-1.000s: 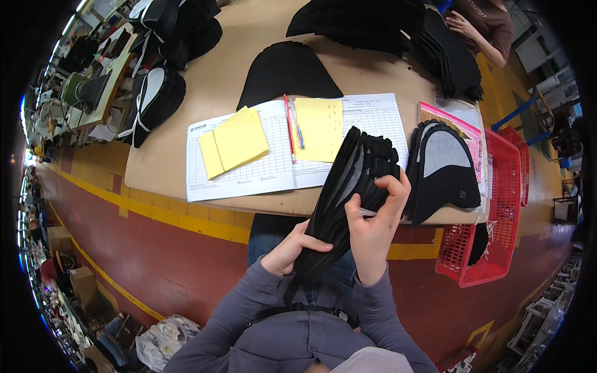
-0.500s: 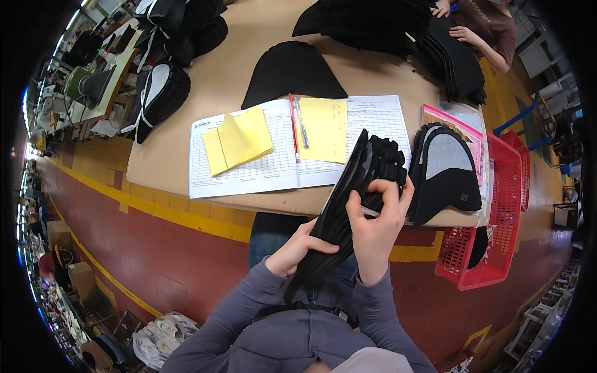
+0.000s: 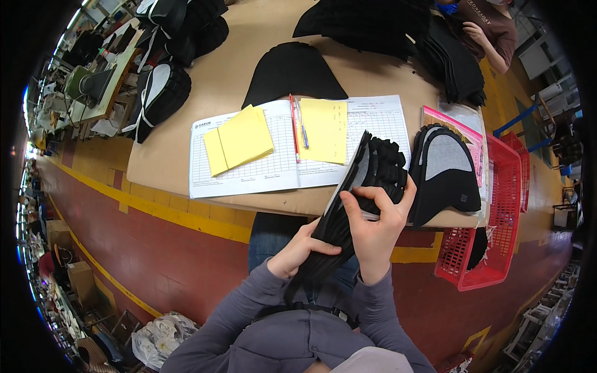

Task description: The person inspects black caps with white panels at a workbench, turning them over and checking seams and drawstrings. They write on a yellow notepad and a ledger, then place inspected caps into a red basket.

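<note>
There's your stack of black fabric panels (image 3: 333,229) slanting up rightward at the table's (image 3: 211,74) near edge, left hand (image 3: 300,252) clamping its lower part, right hand (image 3: 378,229) gripping layers nearer the top.

My left hand (image 3: 303,250) grips black stack (image 3: 333,224) | my right hand (image 3: 378,229) touches its layers (image 3: 385,166) | notebook (image 3: 264,180) ahead | red basket (image 3: 507,227) right

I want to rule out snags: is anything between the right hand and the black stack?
Nothing visible stands in the way: the right hand already touches the black stack near its upper part, while the left hand holds it lower down.
</note>
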Motion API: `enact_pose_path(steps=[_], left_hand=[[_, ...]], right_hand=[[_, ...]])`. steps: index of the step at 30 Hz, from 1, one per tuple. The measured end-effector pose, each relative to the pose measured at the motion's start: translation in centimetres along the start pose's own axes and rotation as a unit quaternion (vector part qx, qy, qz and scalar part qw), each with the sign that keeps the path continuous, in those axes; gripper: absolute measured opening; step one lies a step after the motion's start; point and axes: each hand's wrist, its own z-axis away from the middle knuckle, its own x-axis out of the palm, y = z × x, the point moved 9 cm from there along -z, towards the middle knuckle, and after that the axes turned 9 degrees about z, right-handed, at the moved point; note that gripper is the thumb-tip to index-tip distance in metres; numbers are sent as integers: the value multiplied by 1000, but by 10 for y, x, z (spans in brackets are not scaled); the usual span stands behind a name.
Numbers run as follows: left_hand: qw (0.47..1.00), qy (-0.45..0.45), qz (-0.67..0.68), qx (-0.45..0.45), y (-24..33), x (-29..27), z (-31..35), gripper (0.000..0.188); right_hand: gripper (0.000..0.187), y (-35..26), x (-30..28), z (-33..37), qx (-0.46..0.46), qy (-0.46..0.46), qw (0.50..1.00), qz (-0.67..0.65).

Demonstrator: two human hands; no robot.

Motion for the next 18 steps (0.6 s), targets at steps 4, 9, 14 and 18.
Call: enact_pose_path(steps=[4, 9, 14, 18], left_hand=[[1000, -3, -1, 6, 0, 0, 0, 59], [1000, 5, 12, 4, 4, 4, 1, 59], [1000, -9, -14, 15, -2, -4, 0, 70], [969, -139, 202, -13, -1, 0, 5, 72]], right_hand=[[16, 2, 1, 2, -6, 0, 1000, 13], [33, 10, 8, 6, 36, -6, 999, 3], [65, 11, 28, 4, 34, -8, 991, -132], [61, 41, 57, 15, 178, -147, 894, -385]])
